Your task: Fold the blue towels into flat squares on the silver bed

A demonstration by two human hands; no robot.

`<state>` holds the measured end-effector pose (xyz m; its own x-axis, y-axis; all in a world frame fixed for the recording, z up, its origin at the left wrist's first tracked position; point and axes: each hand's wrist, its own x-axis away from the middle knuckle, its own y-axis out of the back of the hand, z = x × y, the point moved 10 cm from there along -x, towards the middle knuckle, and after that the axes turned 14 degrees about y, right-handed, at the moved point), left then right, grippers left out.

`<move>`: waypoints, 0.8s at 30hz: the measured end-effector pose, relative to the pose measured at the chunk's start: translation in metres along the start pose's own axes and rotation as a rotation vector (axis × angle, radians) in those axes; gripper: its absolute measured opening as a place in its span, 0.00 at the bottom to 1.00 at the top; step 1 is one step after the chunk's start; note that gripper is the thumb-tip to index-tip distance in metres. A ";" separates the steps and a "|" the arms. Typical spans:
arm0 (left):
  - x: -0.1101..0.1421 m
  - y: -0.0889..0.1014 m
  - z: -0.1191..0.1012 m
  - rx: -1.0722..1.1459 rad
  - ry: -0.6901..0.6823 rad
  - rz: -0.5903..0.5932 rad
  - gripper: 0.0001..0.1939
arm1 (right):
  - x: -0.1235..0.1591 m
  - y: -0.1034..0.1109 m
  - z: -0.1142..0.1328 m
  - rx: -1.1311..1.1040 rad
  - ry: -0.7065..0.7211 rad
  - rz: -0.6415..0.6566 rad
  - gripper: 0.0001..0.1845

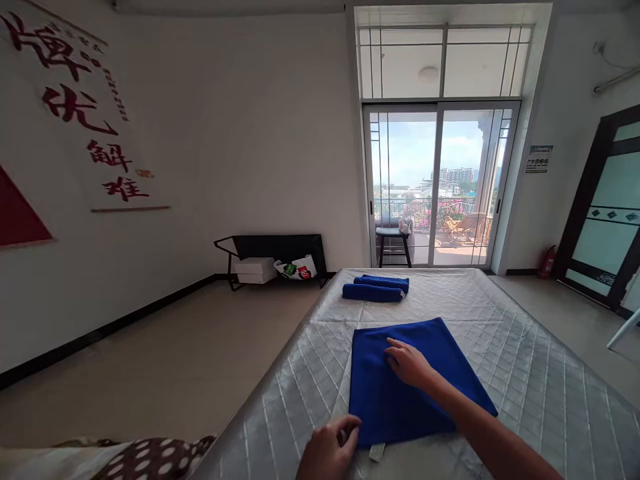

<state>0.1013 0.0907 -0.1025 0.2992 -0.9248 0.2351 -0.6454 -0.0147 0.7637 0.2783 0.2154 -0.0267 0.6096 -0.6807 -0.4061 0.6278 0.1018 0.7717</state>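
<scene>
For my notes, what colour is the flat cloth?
The flat cloth is deep blue (head view).

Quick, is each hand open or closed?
Left hand: curled at a corner of the blue cloth; grip unclear.
Right hand: partly open over the cloth, nothing visibly held.

White wall, beige floor, 2 daylit sliding glass doors

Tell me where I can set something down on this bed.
The silver quilted bed cover is bare right of the flat blue cloth and, more narrowly, between it and the two rolled blue cloths. Crowded: right hand on the flat cloth, left hand at its near-left corner.
</scene>
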 end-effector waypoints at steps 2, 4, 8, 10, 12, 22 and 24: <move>0.001 0.004 -0.002 -0.032 -0.003 -0.013 0.17 | 0.037 -0.002 -0.012 0.041 -0.036 0.050 0.22; 0.001 0.005 -0.005 -0.055 -0.013 -0.008 0.16 | 0.080 0.000 -0.032 0.115 -0.123 0.139 0.29; -0.005 0.006 -0.004 -0.117 -0.019 -0.037 0.16 | 0.150 0.009 -0.060 0.259 -0.265 0.285 0.37; -0.007 0.008 -0.004 -0.135 -0.017 -0.061 0.16 | 0.166 0.012 -0.061 0.284 -0.286 0.292 0.39; -0.007 0.010 -0.002 -0.146 -0.017 -0.068 0.17 | 0.174 0.010 -0.059 0.288 -0.316 0.289 0.40; -0.015 0.023 0.036 -0.153 0.069 -0.039 0.20 | 0.180 0.019 -0.027 0.178 -0.298 0.265 0.32; -0.014 0.018 0.028 -0.187 0.052 -0.019 0.20 | 0.166 0.052 -0.035 0.187 -0.386 0.170 0.28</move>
<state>0.0658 0.0927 -0.1091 0.3496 -0.9039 0.2465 -0.4988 0.0431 0.8656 0.4295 0.1332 -0.0715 0.4493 -0.8896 -0.0819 0.4147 0.1264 0.9011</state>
